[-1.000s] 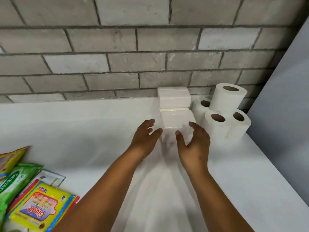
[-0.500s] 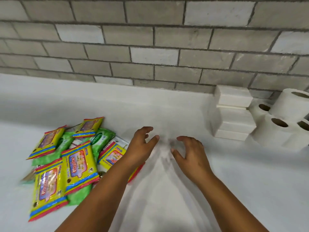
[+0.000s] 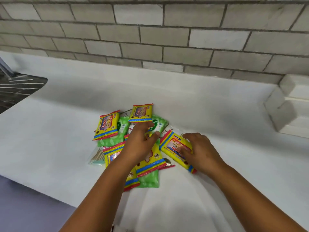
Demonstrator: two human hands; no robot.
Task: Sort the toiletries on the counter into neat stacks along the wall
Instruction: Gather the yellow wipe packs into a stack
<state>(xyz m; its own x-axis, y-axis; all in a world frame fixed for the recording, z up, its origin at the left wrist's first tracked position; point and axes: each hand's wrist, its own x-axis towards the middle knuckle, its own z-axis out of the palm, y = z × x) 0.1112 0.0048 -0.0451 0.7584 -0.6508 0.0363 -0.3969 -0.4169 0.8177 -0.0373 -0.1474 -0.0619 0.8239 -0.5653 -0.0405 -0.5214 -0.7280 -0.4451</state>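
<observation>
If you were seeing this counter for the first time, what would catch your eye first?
The bright heap of yellow wipe packs and green packs in the middle of the white counter stands out at once. Both hands are in it: the left hand rests on the heap, and the right hand holds a yellow pack at its right edge. At the far right, white tissue packs sit stacked against the grey brick wall.

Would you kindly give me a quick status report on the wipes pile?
Right hand grips a yellow wipes pack. Left hand rests open on the pile. Packs unsorted, overlapping. White stack already at wall.
</observation>
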